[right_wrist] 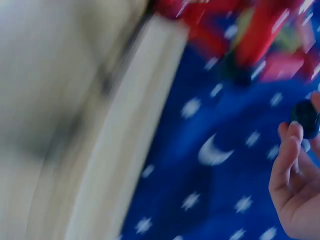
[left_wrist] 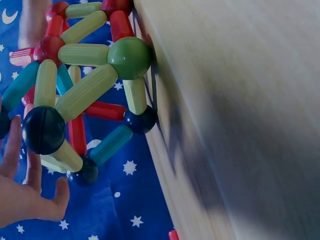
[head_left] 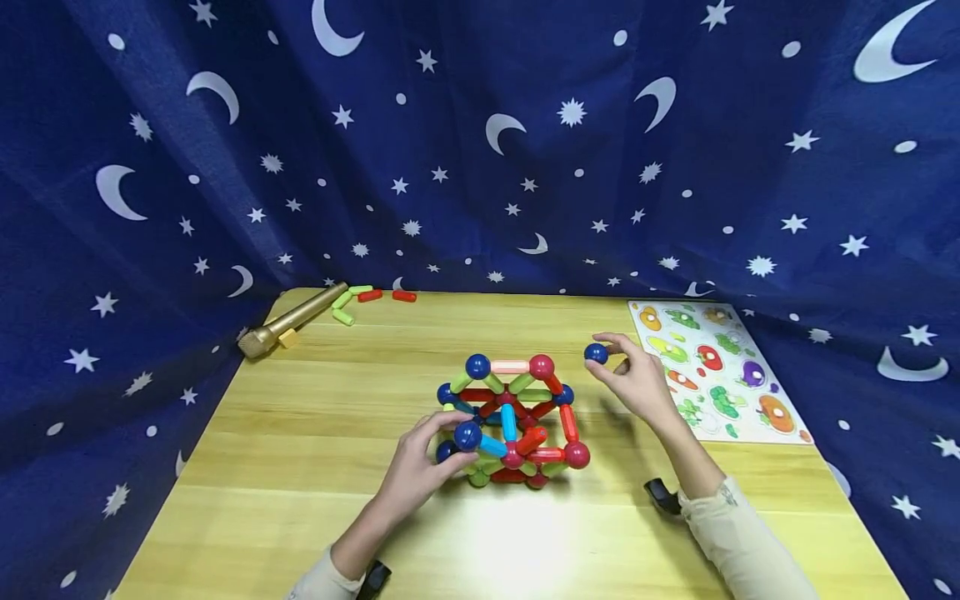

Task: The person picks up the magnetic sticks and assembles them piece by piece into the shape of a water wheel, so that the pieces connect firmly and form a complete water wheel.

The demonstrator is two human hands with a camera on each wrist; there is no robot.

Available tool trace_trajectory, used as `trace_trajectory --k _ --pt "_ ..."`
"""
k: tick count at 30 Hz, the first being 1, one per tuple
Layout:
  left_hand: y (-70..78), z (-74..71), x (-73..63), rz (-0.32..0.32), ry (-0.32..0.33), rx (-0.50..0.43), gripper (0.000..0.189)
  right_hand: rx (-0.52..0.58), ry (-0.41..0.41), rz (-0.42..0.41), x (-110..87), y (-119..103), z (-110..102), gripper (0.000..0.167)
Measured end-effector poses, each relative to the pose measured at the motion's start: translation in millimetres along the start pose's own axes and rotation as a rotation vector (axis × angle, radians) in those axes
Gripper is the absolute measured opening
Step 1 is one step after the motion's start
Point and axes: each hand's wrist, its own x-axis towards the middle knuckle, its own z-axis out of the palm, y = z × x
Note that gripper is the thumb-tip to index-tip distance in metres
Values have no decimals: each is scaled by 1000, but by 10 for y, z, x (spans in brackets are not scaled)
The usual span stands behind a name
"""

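A magnetic ball-and-stick frame [head_left: 509, 414] of red, green and blue rods with coloured balls stands on the table. At its near left corner, my left hand [head_left: 420, 462] grips a blue ball [head_left: 468, 437] between thumb and fingers; that ball joins a blue rod [head_left: 492, 447]. A red rod [head_left: 532, 439] slants up from a red ball at the front. My right hand [head_left: 636, 379] pinches a loose blue ball [head_left: 596, 353] in the air, right of the frame and apart from it. In the right wrist view, that dark ball [right_wrist: 305, 118] sits between the fingertips.
A gold microphone [head_left: 292, 322] lies at the table's far left, beside a few loose green rods [head_left: 342, 317] and red rods [head_left: 404, 296]. A vegetable picture board [head_left: 720, 367] lies at the right. Behind hangs a blue star-and-moon curtain [head_left: 465, 167].
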Motion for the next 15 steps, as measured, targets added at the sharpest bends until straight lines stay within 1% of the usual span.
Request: trace_trajectory --k 1,3,5,7,9,12,14,15 --pt "5 11 4 2 10 21 48 53 19 -32 -112 -108 -39 40" --pt "12 36 14 8 29 62 50 139 22 -117 -319 -289 -82 38" --pt "14 58 19 8 47 82 51 195 -8 -198 -483 -439 -89 37" --pt "12 76 22 10 60 92 51 233 -41 -260 -598 -552 -75 38" --pt "13 89 28 28 70 100 51 247 -74 -319 -671 -631 -45 40" --pt "22 108 48 67 81 117 51 255 -117 -375 -721 -704 4 41" --pt "34 120 72 94 83 117 50 253 -139 -405 -730 -719 37 41" --pt "37 128 84 110 82 120 50 251 -139 -405 -731 -724 44 41"
